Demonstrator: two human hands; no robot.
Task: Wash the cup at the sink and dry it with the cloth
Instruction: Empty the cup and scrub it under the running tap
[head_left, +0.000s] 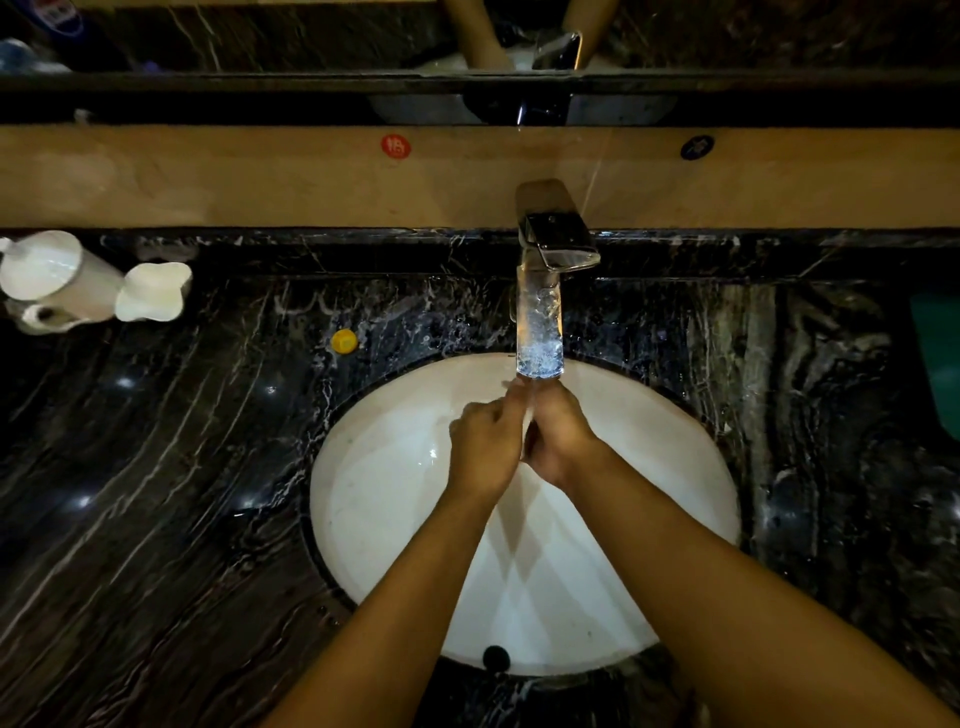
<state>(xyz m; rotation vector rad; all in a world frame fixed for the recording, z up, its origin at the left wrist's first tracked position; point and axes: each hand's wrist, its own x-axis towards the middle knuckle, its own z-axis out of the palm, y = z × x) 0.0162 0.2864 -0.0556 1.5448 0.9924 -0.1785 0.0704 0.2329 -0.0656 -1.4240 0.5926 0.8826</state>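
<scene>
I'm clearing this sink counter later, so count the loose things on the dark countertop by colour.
White cups: 2, the taller cup and the wavy-rimmed cup
White roll-like item below them: 1
Yellow cap: 1
Total: 4

White basin (395, 509) is set in black, white-veined marble counter (156, 467); yellow cap (344, 341); white cups (150, 292).

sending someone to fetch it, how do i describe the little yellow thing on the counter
Start at the white sink basin in the dark marble counter. Just past its far-left rim, left of the faucet, lies a small round yellow cap. It is the only yellow item; the nearby cups are white.
</scene>
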